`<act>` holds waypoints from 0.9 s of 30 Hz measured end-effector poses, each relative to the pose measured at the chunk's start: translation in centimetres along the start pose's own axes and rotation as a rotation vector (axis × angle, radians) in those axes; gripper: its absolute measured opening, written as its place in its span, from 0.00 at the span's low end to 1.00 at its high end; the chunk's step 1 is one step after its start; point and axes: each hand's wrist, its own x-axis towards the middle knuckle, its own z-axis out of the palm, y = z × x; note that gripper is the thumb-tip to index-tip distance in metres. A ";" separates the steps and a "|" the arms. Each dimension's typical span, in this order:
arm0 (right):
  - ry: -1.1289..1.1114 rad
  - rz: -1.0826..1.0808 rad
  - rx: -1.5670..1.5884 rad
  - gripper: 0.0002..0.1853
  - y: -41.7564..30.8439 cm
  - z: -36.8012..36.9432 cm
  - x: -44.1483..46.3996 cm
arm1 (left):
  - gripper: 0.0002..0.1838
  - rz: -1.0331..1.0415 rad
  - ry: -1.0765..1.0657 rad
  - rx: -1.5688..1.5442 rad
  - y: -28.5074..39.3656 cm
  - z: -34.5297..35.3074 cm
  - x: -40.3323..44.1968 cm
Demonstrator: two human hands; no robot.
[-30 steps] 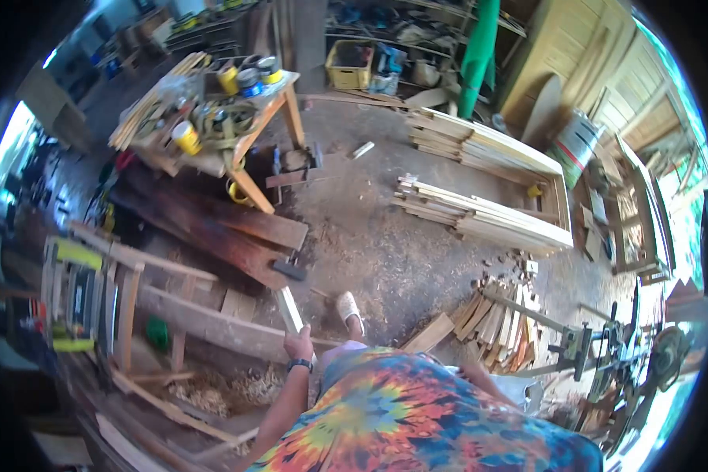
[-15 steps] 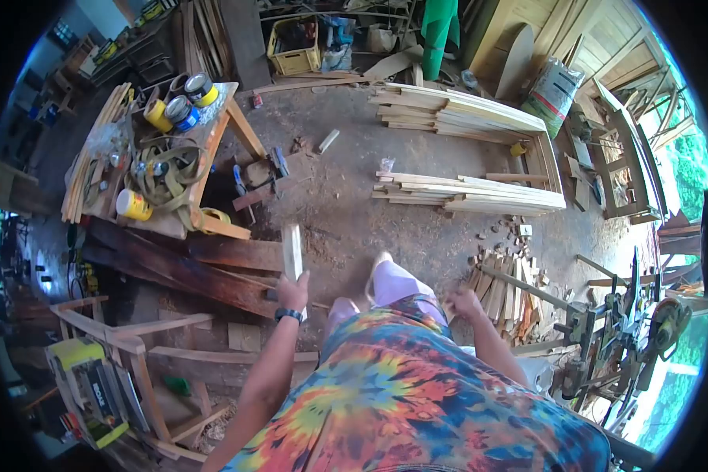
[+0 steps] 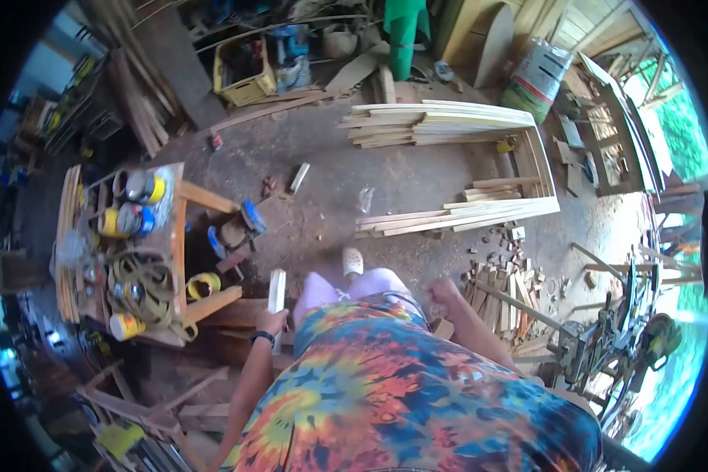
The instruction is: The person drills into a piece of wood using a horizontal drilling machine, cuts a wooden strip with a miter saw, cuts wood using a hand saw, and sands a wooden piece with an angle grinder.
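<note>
My left hand (image 3: 272, 321) is closed around a short, pale wooden strip (image 3: 277, 289) that sticks up past the fingers. A dark watch is on that wrist. Out to the other side, my right hand (image 3: 446, 291) hangs beside my body, near the pile of wood offcuts (image 3: 505, 303) on the floor. Motion blurs its fingers, and no object shows in it. Ahead on the floor lie two stacks of long pale wood strips (image 3: 456, 124), joined at the right end by a crosspiece.
On the left stands a worktable (image 3: 179, 259) with paint cans (image 3: 143, 187) and webbing straps. Clamps (image 3: 252, 216) lie beside it. A yellow crate (image 3: 248, 88) and a green roll (image 3: 403, 47) are at the back. To the right are a woven sack (image 3: 536, 79) and a machine (image 3: 606, 338).
My body has moved forward and the view has turned, so the worktable now sits further left and the stacks nearer. The wooden strip remains in my left hand.
</note>
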 end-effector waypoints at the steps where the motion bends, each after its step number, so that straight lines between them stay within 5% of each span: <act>1: 0.155 0.483 0.847 0.10 0.6 -0.8 2.3 | 0.30 0.036 0.132 0.112 -2.5 0.9 3.7; 3: 0.330 0.589 1.012 0.11 -4.8 -12.2 4.7 | 0.31 -0.003 0.105 0.128 -2.5 -0.6 6.7; 6: 0.429 0.570 1.107 0.11 -6.2 -19.1 7.9 | 0.32 -0.004 0.078 0.143 -0.8 -3.0 9.2; 11: 0.541 0.744 1.115 0.13 -6.3 -19.3 9.6 | 0.32 0.040 -0.011 0.215 1.9 -6.7 16.2; 13: 0.459 0.800 0.915 0.12 -6.4 -17.0 8.6 | 0.31 0.004 -0.021 0.317 2.6 -8.2 20.7; 15: 0.388 0.460 0.617 0.10 2.6 0.5 7.4 | 0.31 0.039 -0.056 0.323 5.0 -10.5 23.8; 17: -0.201 0.579 0.151 0.10 -6.8 -5.7 5.8 | 0.31 0.045 -0.097 0.289 6.9 -13.0 27.0; 18: -0.198 0.591 0.163 0.10 -10.4 -7.7 5.7 | 0.31 0.040 -0.117 0.268 8.5 -14.3 28.8; 20: 0.233 1.271 1.384 0.11 -16.4 -9.7 5.7 | 0.33 0.125 -0.113 0.265 13.8 -17.7 29.3; 23: 0.447 1.152 1.459 0.12 -20.1 -11.6 6.4 | 0.34 0.134 -0.168 0.206 17.6 -20.6 35.0; 24: 0.436 0.861 1.047 0.11 -19.6 -9.1 6.0 | 0.34 0.164 -0.162 0.186 18.1 -20.9 38.0; 25: 0.484 1.153 1.411 0.13 -23.2 -16.1 6.6 | 0.34 0.160 -0.158 0.199 17.8 -21.0 42.6; 27: 0.521 1.212 1.412 0.21 -25.2 -19.2 6.6 | 0.33 0.145 -0.176 0.155 19.5 -21.0 46.1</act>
